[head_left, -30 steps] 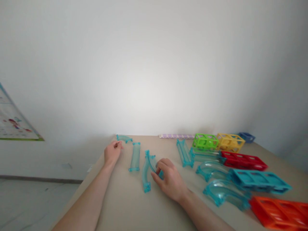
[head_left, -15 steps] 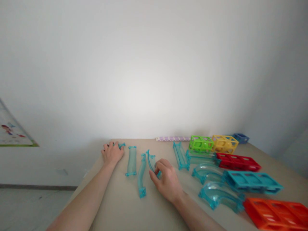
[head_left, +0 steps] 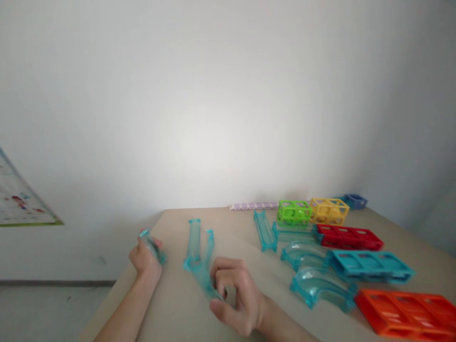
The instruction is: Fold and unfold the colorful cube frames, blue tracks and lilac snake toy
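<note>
Near the table's left edge my left hand (head_left: pixel 145 262) is closed round a translucent teal track piece (head_left: pixel 156 251), slightly blurred. My right hand (head_left: pixel 239 295) pinches one end of another teal track piece (head_left: pixel 203 278), which slants away to the left above the tabletop. That piece partly covers the near end of a narrow teal track (head_left: pixel 209 244) on the table. Beside it lies a straight flat teal track (head_left: pixel 194 240), its near end also overlapped in view.
On the right of the table (head_left: pixel 171 313) lie curved teal tracks (head_left: pixel 322 280), a straight teal track (head_left: pixel 265 231), and red (head_left: pixel 349 237), blue (head_left: pixel 370 266) and orange (head_left: pixel 406 311) frames. Green (head_left: pixel 294 213) and yellow (head_left: pixel 329 211) frames stand near the wall.
My left hand has lifted a track piece from the far left and drawn it nearer. My right hand has picked up a track piece and moved it left and toward me.
</note>
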A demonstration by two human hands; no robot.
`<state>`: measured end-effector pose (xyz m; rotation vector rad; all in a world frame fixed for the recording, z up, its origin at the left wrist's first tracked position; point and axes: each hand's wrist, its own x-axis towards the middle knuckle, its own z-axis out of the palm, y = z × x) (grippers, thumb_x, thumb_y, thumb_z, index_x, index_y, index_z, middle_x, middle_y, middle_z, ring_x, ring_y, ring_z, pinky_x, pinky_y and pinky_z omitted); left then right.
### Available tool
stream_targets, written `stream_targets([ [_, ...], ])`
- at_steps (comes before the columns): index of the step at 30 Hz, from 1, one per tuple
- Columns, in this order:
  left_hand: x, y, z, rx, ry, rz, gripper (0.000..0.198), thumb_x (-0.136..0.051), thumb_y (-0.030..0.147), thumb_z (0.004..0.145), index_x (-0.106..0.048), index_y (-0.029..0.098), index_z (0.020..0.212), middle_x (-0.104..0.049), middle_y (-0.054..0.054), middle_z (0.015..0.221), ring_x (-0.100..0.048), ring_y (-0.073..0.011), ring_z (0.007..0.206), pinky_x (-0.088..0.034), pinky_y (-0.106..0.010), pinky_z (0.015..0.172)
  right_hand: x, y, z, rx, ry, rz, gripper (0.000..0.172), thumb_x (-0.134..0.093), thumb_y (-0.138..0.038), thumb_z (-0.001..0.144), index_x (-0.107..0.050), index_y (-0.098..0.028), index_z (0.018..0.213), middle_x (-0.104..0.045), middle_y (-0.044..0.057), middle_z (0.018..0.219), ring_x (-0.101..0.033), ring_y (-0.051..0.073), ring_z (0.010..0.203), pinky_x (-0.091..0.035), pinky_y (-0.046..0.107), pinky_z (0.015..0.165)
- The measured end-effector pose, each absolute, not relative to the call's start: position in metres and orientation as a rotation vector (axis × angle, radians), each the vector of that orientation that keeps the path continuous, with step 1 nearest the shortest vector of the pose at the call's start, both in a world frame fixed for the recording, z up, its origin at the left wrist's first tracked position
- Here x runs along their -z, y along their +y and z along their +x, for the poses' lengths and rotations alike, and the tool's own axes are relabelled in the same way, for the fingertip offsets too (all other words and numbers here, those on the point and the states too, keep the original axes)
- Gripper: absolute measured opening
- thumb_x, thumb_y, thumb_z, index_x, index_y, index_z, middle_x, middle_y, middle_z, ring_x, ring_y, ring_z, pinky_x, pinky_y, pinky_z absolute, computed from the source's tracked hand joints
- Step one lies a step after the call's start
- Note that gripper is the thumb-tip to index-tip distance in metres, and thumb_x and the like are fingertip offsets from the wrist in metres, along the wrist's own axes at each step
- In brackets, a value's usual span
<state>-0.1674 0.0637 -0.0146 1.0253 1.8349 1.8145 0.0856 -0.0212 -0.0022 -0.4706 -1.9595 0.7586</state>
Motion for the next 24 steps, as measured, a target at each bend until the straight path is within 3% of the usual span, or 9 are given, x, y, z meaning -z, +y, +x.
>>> stream_targets([
  [5,-0.007,0.047,-0.139,-1.696,0.807,0.959,0.044,-0.05,0.036,0.076,-0.016,0.02,0.052,-0.019,0.005,0.051,-0.026,-0.0102,0.045,-0.037,-0.027,0.051,0.023,-0.018,0.076,-1.429,-1.962,-0.458,0.041,-0.066,-0.049,0.071,-0.042,-0.019,0.055,-0.038,-0.005,0.056,-0.033,0.008,0.051,-0.023,0.023,0.048],
  [9,-0.017,0.042,-0.131,-1.562,0.584,0.81,0.038,-0.052,0.022,0.074,-0.019,0.02,0.055,-0.015,0.005,0.056,-0.019,-0.0089,0.046,-0.029,-0.023,0.045,0.026,-0.005,0.073,-1.331,-1.824,-0.568,0.041,-0.067,-0.047,0.071,-0.04,-0.019,0.057,-0.037,-0.005,0.059,-0.034,0.009,0.057,-0.025,0.023,0.052],
  [14,-0.017,0.043,-0.124,-1.492,0.498,0.698,0.021,-0.052,0.016,0.071,-0.036,0.02,0.058,-0.026,0.003,0.057,-0.035,-0.0107,0.052,-0.042,-0.027,0.057,0.02,0.0,0.074,-1.067,-1.684,-0.629,0.04,-0.056,-0.044,0.081,-0.033,-0.021,0.059,-0.033,-0.004,0.063,-0.035,0.012,0.061,-0.029,0.025,0.057],
  [18,-0.013,0.033,-0.109,-1.325,0.518,0.718,0.007,-0.061,0.018,0.069,-0.055,0.017,0.065,-0.042,0.003,0.055,-0.046,-0.0115,0.057,-0.046,-0.031,0.069,0.012,-0.005,0.073,-0.803,-1.651,-0.716,0.036,-0.049,-0.04,0.09,-0.037,-0.021,0.062,-0.038,-0.001,0.068,-0.041,0.014,0.066,-0.033,0.028,0.062],
  [24,-0.006,0.016,-0.088,-1.096,0.63,0.848,0.014,-0.074,0.022,0.066,-0.067,0.011,0.071,-0.06,-0.002,0.054,-0.054,-0.0105,0.053,-0.041,-0.023,0.057,0.009,-0.007,0.071,-0.751,-1.723,-0.742,0.028,-0.05,-0.035,0.092,-0.048,-0.019,0.069,-0.044,0.0,0.071,-0.044,0.015,0.069,-0.035,0.029,0.064],
])
